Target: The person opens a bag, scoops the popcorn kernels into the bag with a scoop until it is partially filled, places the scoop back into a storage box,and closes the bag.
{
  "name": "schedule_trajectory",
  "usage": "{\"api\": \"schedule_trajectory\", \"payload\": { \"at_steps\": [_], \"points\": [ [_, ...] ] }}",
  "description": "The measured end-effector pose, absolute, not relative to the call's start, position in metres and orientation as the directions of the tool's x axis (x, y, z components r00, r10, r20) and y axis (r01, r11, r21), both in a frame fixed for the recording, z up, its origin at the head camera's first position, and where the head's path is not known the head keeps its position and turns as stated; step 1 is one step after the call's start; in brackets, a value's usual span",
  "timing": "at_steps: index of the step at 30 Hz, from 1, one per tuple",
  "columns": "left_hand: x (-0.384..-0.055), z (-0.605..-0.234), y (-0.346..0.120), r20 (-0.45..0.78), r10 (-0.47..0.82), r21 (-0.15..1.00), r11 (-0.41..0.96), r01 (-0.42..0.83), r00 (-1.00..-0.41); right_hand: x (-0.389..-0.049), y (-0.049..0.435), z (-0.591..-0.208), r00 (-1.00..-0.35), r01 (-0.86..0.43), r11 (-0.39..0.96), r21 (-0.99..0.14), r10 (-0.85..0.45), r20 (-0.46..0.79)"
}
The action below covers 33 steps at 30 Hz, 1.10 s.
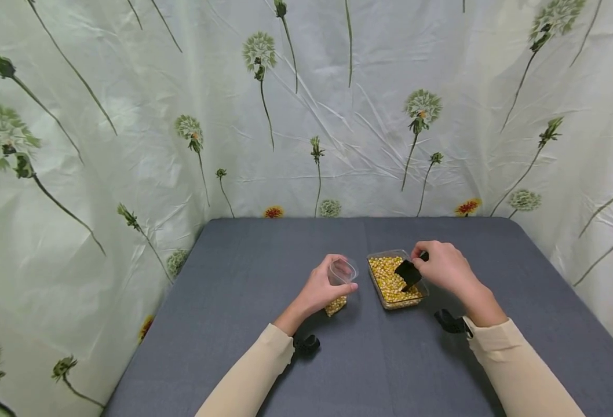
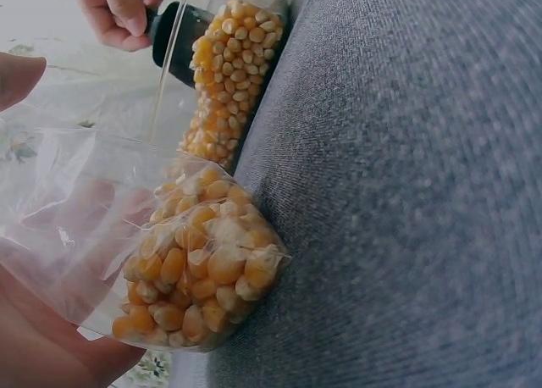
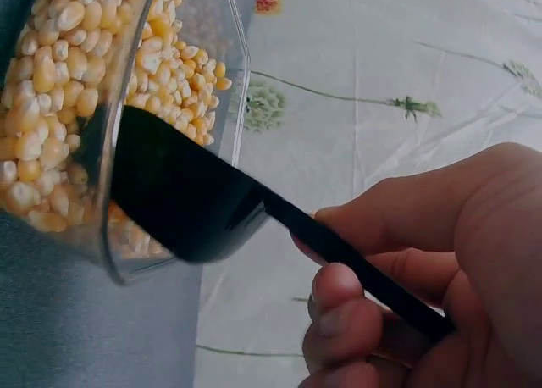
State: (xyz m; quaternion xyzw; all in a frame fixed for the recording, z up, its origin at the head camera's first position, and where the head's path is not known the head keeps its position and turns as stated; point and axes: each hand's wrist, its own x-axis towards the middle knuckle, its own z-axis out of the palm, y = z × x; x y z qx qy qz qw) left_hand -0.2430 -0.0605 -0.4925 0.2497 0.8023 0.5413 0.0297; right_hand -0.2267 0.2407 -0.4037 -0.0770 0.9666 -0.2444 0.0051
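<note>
A clear plastic bag (image 2: 203, 261) with corn kernels in its bottom stands on the table, its rounded mouth upward. My left hand (image 1: 323, 286) holds it round the upper part, thumb on the near side. To its right is a clear rectangular container (image 1: 389, 305) filled with corn kernels (image 1: 387, 278). My right hand (image 1: 444, 266) grips the thin handle of a black scoop (image 3: 186, 185) between thumb and fingers. The scoop's blade is tilted down, its front edge in the kernels inside the container.
A grey cloth covers the table (image 1: 223, 347). Behind it and at the sides hangs a pale curtain (image 1: 358, 116) with dandelion prints. Black straps (image 1: 306, 346) sit at both wrists, below the cream sleeves.
</note>
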Motion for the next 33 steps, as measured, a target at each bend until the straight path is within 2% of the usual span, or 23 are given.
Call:
{"api": "schedule_trajectory", "payload": {
  "at_steps": [6, 10, 17, 22, 33],
  "points": [
    [-0.242, -0.492, -0.061, 0.216, 0.431, 0.883, 0.296, 0.363, -0.876, -0.23, 0.255, -0.42, -0.982, -0.115, 0.872, -0.475, -0.172, -0.079],
    [-0.241, -0.493, -0.061, 0.206, 0.427, 0.888, 0.296, 0.351, -0.88, -0.231, 0.26, -0.438, -0.963, -0.087, 0.844, -0.529, -0.207, -0.171],
    [-0.242, -0.493, -0.06, 0.206, 0.43, 0.889, 0.294, 0.352, -0.879, -0.23, 0.268, -0.449, -0.965, -0.116, 0.74, -0.663, -0.242, -0.102],
    [-0.241, -0.493, -0.06, 0.213, 0.435, 0.886, 0.292, 0.361, -0.875, -0.228, 0.274, -0.449, -0.963, -0.061, 0.662, -0.747, -0.236, -0.13],
    [-0.239, -0.49, -0.059, 0.227, 0.437, 0.889, 0.271, 0.368, -0.87, -0.218, 0.281, -0.446, -0.967, 0.044, 0.532, -0.846, -0.191, -0.17]
  ]
}}
